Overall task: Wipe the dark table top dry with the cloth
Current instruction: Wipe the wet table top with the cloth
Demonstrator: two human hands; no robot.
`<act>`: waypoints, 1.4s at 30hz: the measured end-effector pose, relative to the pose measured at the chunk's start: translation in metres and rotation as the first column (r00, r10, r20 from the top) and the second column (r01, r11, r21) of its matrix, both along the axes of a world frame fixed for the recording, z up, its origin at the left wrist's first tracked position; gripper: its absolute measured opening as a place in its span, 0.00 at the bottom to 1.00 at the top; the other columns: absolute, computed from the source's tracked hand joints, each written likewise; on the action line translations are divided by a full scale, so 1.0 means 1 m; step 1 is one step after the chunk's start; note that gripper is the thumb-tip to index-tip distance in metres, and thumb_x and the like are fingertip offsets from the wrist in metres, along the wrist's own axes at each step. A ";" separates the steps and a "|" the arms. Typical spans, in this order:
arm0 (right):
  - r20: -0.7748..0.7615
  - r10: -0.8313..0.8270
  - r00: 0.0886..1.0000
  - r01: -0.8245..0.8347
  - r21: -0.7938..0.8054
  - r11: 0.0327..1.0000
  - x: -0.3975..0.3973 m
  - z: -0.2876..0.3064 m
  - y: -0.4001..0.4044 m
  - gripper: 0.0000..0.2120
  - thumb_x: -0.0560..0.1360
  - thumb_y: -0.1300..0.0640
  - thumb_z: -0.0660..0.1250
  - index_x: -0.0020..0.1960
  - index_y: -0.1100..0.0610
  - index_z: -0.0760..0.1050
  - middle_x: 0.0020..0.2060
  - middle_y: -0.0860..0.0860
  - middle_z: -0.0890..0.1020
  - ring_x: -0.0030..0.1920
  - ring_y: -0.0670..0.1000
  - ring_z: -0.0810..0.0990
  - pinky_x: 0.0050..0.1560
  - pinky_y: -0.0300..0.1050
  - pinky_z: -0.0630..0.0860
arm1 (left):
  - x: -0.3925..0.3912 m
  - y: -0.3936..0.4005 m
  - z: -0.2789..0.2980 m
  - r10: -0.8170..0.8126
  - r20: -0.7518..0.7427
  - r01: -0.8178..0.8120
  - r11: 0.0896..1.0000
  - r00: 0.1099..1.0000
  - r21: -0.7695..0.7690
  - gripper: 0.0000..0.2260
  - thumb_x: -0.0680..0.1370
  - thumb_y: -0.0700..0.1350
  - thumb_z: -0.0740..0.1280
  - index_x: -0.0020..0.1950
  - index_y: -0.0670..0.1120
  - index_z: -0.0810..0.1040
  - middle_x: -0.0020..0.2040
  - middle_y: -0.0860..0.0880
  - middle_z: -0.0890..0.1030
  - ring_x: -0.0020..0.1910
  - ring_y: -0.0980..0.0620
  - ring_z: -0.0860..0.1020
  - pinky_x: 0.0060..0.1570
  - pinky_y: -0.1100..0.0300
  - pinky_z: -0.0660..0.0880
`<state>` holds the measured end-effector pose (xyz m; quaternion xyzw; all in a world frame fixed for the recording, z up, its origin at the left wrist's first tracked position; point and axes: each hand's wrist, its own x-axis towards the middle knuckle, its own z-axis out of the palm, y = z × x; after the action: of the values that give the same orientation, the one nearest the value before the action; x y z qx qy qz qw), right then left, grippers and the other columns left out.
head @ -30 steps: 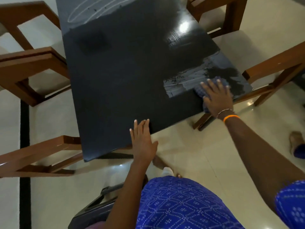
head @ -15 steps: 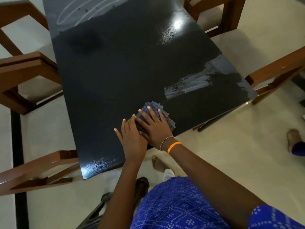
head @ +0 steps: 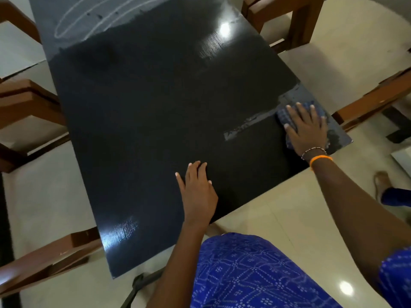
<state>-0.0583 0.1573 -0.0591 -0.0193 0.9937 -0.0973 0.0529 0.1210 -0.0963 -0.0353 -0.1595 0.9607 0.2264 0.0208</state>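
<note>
The dark table top (head: 144, 112) fills the middle of the head view. A blue checked cloth (head: 283, 115) lies near the table's right corner, mostly hidden under my right hand (head: 308, 130), which presses flat on it with fingers spread. A thin wet streak (head: 242, 127) runs left from the cloth, and a wet patch (head: 295, 95) shines beyond it. My left hand (head: 198, 190) rests flat on the near edge of the table, holding nothing. Pale swirl marks (head: 89, 21) show at the far end.
Wooden chairs stand around the table: two at the left (head: 26, 107), one at the near left (head: 49, 256), one at the far right (head: 287, 16), one at the right (head: 373, 101). A foot (head: 381, 181) rests on the cream tiled floor at the right.
My right hand has swept the cloth from the near edge beside my left hand back out to the right corner. The wet streak is thinner. My left hand stays on the near edge.
</note>
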 end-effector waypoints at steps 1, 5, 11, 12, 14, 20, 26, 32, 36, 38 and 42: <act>-0.001 -0.069 0.998 0.069 -0.027 0.997 0.002 -0.001 -0.011 0.25 0.79 0.46 0.53 0.76 0.47 0.55 0.77 0.50 0.56 0.77 0.57 0.48 0.74 0.63 0.45 | 0.001 -0.001 -0.002 -0.007 -0.001 0.007 1.000 1.000 -0.004 0.22 0.77 0.42 0.61 0.72 0.46 0.63 0.73 0.48 0.64 0.75 0.50 0.56 0.71 0.49 0.37; 0.007 -0.038 0.999 0.038 -0.017 0.999 0.026 0.000 -0.081 0.27 0.79 0.48 0.55 0.76 0.46 0.51 0.78 0.50 0.52 0.77 0.58 0.46 0.73 0.63 0.43 | 0.001 0.001 -0.008 0.007 0.011 -0.007 1.000 1.000 0.028 0.23 0.77 0.41 0.60 0.72 0.45 0.62 0.74 0.46 0.63 0.76 0.48 0.55 0.72 0.50 0.41; 0.051 0.509 0.859 -0.507 -0.042 0.861 0.061 -0.004 -0.173 0.29 0.78 0.49 0.56 0.76 0.45 0.51 0.78 0.49 0.51 0.77 0.58 0.44 0.73 0.62 0.42 | 0.001 0.007 -0.010 0.005 0.027 -0.006 0.999 1.000 0.048 0.23 0.77 0.37 0.57 0.73 0.41 0.61 0.74 0.43 0.63 0.76 0.45 0.54 0.74 0.51 0.48; 0.058 0.575 0.816 -0.572 -0.056 0.818 0.060 -0.004 -0.174 0.28 0.78 0.49 0.56 0.76 0.45 0.51 0.78 0.49 0.51 0.77 0.57 0.44 0.73 0.61 0.42 | 0.002 0.007 -0.010 0.006 0.032 -0.007 0.999 0.999 0.041 0.22 0.78 0.38 0.57 0.73 0.41 0.61 0.74 0.43 0.63 0.76 0.45 0.54 0.74 0.51 0.48; 0.058 0.673 0.737 -0.672 -0.042 0.740 0.049 -0.003 -0.161 0.28 0.79 0.48 0.55 0.76 0.45 0.50 0.78 0.48 0.51 0.77 0.56 0.43 0.74 0.59 0.43 | -0.001 0.009 -0.007 0.031 0.035 -0.032 0.999 0.999 0.027 0.22 0.78 0.40 0.58 0.72 0.42 0.62 0.73 0.43 0.63 0.76 0.45 0.55 0.74 0.50 0.47; 0.004 0.526 0.851 -0.525 0.030 0.850 -0.021 0.001 -0.066 0.27 0.79 0.49 0.55 0.76 0.44 0.50 0.77 0.47 0.52 0.77 0.55 0.46 0.74 0.57 0.46 | -0.030 0.039 0.005 0.067 -0.019 -0.067 0.998 0.998 0.002 0.21 0.78 0.47 0.60 0.70 0.44 0.65 0.72 0.46 0.65 0.76 0.46 0.53 0.74 0.49 0.46; 0.028 0.108 0.994 -0.107 -0.045 0.993 -0.090 -0.001 0.019 0.26 0.80 0.50 0.55 0.76 0.47 0.52 0.77 0.50 0.54 0.77 0.58 0.47 0.73 0.63 0.50 | -0.066 0.081 0.001 -0.015 -0.006 0.016 0.999 1.000 0.030 0.25 0.77 0.49 0.61 0.72 0.45 0.60 0.74 0.47 0.62 0.76 0.47 0.49 0.72 0.54 0.42; 0.007 0.177 0.984 -0.177 -0.018 0.984 -0.067 -0.004 -0.036 0.29 0.79 0.49 0.55 0.77 0.47 0.48 0.78 0.51 0.51 0.77 0.59 0.45 0.73 0.64 0.45 | -0.076 0.095 0.000 0.114 0.016 -0.115 0.990 0.993 0.078 0.27 0.78 0.45 0.61 0.75 0.44 0.54 0.75 0.46 0.58 0.77 0.47 0.47 0.73 0.54 0.42; 0.025 0.557 0.830 -0.553 -0.082 0.829 -0.031 -0.002 -0.111 0.28 0.78 0.50 0.55 0.76 0.46 0.50 0.78 0.50 0.51 0.77 0.59 0.44 0.73 0.62 0.45 | -0.081 0.092 0.002 0.211 0.018 -0.212 0.973 0.977 0.088 0.28 0.77 0.40 0.61 0.75 0.42 0.54 0.76 0.45 0.58 0.77 0.46 0.47 0.74 0.52 0.44; 0.035 0.693 0.720 -0.688 -0.100 0.719 -0.026 -0.003 -0.128 0.27 0.78 0.50 0.54 0.76 0.46 0.52 0.78 0.49 0.52 0.77 0.58 0.44 0.73 0.60 0.44 | -0.085 0.095 0.005 0.256 0.016 -0.256 0.960 0.967 0.110 0.28 0.77 0.41 0.60 0.75 0.41 0.54 0.76 0.44 0.57 0.77 0.46 0.47 0.74 0.52 0.44; -0.018 0.775 0.632 -0.773 -0.078 0.629 -0.053 -0.008 -0.108 0.26 0.79 0.48 0.54 0.76 0.45 0.53 0.77 0.48 0.54 0.77 0.56 0.47 0.74 0.59 0.44 | -0.098 0.112 0.007 0.253 0.023 -0.254 0.962 0.967 0.102 0.29 0.79 0.45 0.60 0.75 0.40 0.51 0.77 0.44 0.54 0.77 0.47 0.45 0.74 0.54 0.43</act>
<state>-0.1109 0.0488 -0.0669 -0.4447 0.8843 -0.1039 0.0973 0.0235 0.0161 -0.0281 -0.2808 0.9191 0.2763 0.0047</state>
